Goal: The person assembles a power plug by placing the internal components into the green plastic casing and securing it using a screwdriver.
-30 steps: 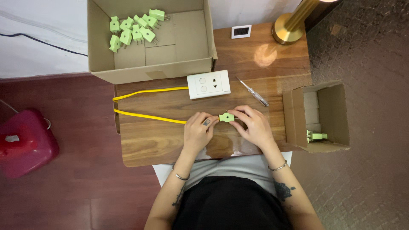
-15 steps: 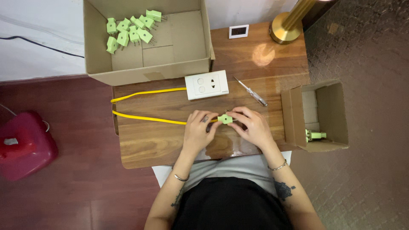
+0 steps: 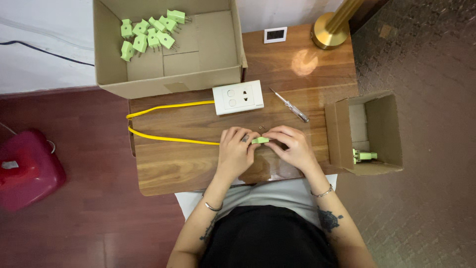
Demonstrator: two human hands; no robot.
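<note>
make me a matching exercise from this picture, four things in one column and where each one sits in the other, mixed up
Things:
1. green plug
2. screwdriver
3. white socket block
4. lamp base

Places:
A. at the table's far right corner
B. at the end of the yellow cord, by the big box
C. between the left hand and right hand
D. lying loose on the table right of the socket block

Pairs: 1-C, 2-D, 3-B, 4-A

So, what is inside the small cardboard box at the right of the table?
The small cardboard box holds one green plug near its front wall. Its floor shows pale card; the corner behind that wall is hidden.
</note>
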